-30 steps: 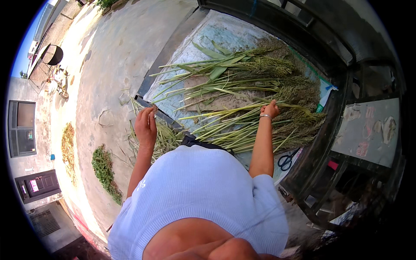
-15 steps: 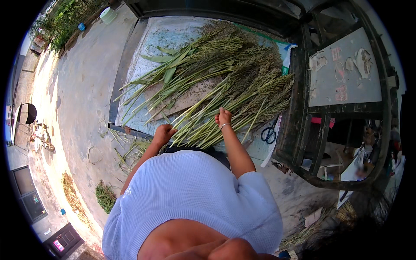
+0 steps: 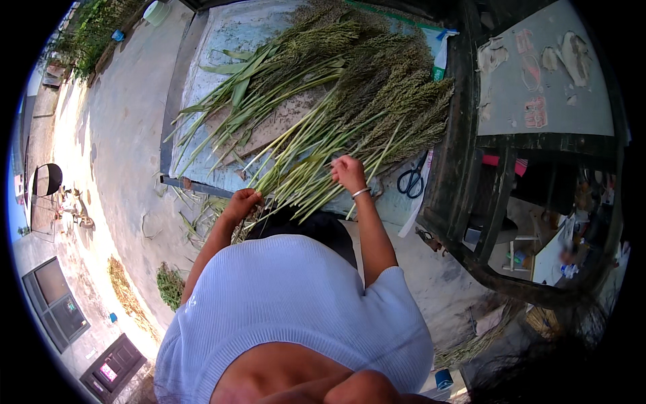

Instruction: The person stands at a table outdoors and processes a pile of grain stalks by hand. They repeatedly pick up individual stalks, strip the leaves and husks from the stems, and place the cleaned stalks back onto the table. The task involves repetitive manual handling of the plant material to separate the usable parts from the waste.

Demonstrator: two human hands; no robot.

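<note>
A broad heap of green broomcorn stalks lies on a low platform, cut ends toward me and bushy seed heads toward the far right. My left hand is closed at the near left cut ends, finger and thumb pinched on a stalk. My right hand, a bangle at its wrist, hovers over the right part of the stalks with its fingers curled closed. Whatever it may hold is too small to make out. To its right lie dark-handled scissors.
Pale sheeting covers the platform under the stalks, with a flat board on it. A dark metal frame rises along the right side. Stripped leaves litter the ground by the platform's near left corner.
My right hand has lifted a little away from the stalks it was over. My left hand has shifted slightly left and nearer. The whole view has tilted a little.
</note>
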